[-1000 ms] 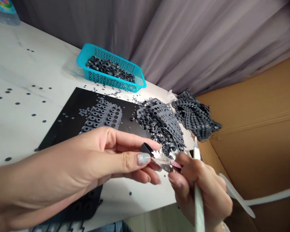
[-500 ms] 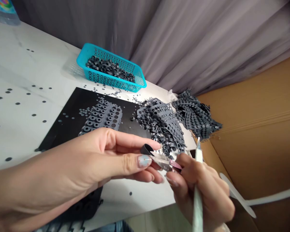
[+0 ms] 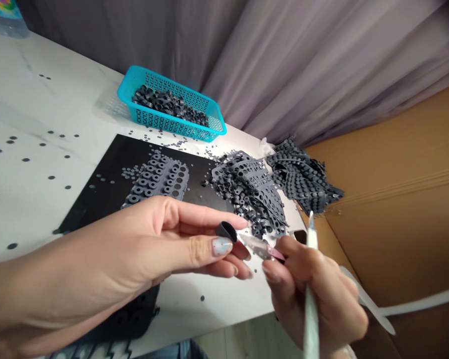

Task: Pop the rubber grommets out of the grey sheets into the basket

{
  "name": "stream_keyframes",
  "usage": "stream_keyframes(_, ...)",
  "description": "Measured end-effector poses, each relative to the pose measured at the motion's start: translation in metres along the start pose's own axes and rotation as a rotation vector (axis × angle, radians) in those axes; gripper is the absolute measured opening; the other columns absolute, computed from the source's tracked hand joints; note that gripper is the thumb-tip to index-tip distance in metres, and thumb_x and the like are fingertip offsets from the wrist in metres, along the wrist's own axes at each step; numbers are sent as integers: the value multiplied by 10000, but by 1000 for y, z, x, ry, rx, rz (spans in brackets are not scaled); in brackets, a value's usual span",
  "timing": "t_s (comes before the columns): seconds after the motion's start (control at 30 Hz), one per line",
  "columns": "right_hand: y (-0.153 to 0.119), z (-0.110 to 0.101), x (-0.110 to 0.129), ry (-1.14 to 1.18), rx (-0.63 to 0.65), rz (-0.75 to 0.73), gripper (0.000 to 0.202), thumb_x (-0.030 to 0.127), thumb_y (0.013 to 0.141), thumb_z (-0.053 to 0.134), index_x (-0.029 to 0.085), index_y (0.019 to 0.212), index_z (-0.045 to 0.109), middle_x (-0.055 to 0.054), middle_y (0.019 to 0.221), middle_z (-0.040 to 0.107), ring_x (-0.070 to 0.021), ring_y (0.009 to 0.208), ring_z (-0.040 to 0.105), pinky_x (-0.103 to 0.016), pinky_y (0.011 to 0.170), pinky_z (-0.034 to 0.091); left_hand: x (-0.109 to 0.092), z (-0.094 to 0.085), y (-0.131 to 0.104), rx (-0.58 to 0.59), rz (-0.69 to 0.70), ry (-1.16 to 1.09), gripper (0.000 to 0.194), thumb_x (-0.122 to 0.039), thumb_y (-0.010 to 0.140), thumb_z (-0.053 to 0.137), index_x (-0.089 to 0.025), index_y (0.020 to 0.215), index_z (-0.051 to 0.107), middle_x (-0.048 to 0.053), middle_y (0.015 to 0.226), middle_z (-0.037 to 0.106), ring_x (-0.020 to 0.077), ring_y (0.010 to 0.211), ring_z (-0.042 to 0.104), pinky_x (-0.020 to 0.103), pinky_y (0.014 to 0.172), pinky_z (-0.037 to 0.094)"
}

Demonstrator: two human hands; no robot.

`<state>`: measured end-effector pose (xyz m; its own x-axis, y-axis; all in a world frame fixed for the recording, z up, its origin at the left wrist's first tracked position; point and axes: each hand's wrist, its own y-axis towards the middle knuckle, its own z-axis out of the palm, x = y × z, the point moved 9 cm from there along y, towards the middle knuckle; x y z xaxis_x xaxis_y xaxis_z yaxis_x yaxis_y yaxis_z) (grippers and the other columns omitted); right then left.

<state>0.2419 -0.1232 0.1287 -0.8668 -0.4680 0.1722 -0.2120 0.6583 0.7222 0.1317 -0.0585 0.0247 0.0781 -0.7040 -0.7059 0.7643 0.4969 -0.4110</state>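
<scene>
Between thumb and fingers, my left hand [image 3: 172,244] pinches a small dark rubber ring [image 3: 226,231]. My right hand [image 3: 314,289] grips small pink-handled scissors [image 3: 258,245], whose blade tips point at the ring's right side. A pale pen-like tool [image 3: 311,299] is also held in my right hand and sticks up past the knuckles. Behind my left hand, a grey moulded rubber sheet [image 3: 159,177] lies on a black mat [image 3: 108,184]. Right of it is a heap of rubber rings and punched sheets [image 3: 250,192].
A turquoise basket [image 3: 172,117] of dark rings stands at the back. More dark sheets [image 3: 303,174] are piled by a cardboard box [image 3: 392,184]. Small dark discs are scattered over the white table [image 3: 30,114]. A grey curtain [image 3: 284,65] hangs behind.
My right hand has moved slightly right with the scissors, drawing the blades back from the ring; they look more closed. My left hand has barely moved.
</scene>
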Motion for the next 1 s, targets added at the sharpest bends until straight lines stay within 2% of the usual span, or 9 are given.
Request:
stream_keyframes(0.17, -1, 3, -8, 70, 42, 114, 338, 50, 825, 620, 213, 671, 366, 79, 543, 309, -52, 449, 255, -214, 404, 264, 4, -4, 1, -2, 27, -20, 335, -286, 796, 737, -313, 1130, 727, 41, 967, 776, 229, 967, 720, 320, 902, 570)
stream_keyframes(0.3, -4, 5, -1, 43, 51, 81, 325, 52, 838, 609, 219, 681, 378, 77, 532, 333, -62, 444, 276, -213, 393, 279, 7, -2, 2, 31, 37, -24, 362, -288, 803, 729, -303, 1164, 715, 46, 983, 775, 232, 986, 715, 327, 924, 560)
stream_keyframes(0.53, -6, 10, 0, 91, 45, 87, 320, 113, 891, 569, 219, 686, 347, 77, 524, 294, -66, 459, 274, -223, 428, 258, 6, -3, 1, -5, 5, 4, 356, -292, 779, 753, -286, 1135, 730, 52, 982, 775, 233, 1001, 710, 329, 937, 555)
stream_keyframes(1.0, -8, 8, -1, 7, 70, 51, 306, 104, 843, 626, 206, 666, 399, 63, 543, 394, -57, 429, 327, -209, 412, 287, 7, 0, 1, 33, 11, -30, 337, -282, 808, 728, -284, 1145, 724, 52, 1003, 773, 222, 1013, 708, 298, 929, 554)
